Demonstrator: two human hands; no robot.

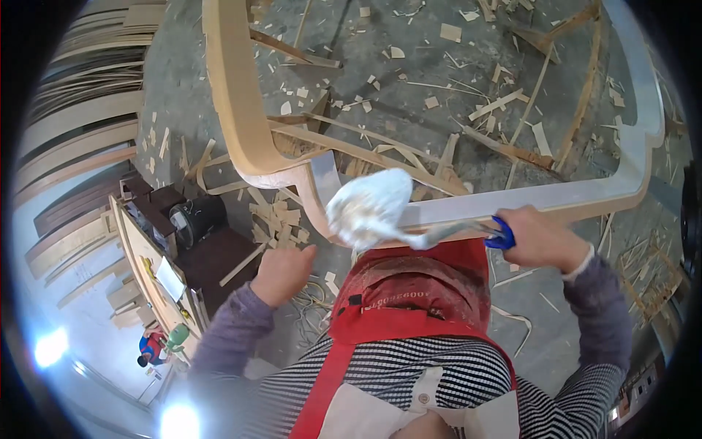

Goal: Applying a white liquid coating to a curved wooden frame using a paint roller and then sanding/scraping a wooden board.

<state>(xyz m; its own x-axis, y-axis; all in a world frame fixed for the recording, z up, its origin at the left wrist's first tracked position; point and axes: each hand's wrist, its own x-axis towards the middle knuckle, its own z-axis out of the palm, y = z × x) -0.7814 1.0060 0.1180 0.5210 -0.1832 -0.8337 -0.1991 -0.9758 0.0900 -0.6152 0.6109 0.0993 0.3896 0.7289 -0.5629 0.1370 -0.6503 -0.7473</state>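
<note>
Red apron [409,293] over a striped shirt fills the bottom centre, nearest the lens. Right hand [537,238], right of centre, has its grip closed around a blue-handled brush [439,233]; the blue handle end shows at the fingers, and the white, paste-loaded head [369,208] sits at frame centre, against the inner edge of the curved wooden frame [241,110]. Brush shaft runs roughly level, head to the left.

Left hand [281,274], lower left of centre, is loosely curled with nothing visible in it; can't tell whether it touches anything. It's near the frame's bent corner but apart from it.

Frame: pale bent wood, one rail sweeping from top centre down to the middle, another running right toward the far right edge, where it curves back up. The stretch beside the brush looks coated grey-white.

Floor [409,58] in the upper half is concrete, littered with wood offcuts and shavings. Small dark bench with a round black tool [194,219] sits left of centre. Stacked curved wood strips [73,146] line the far left.
</note>
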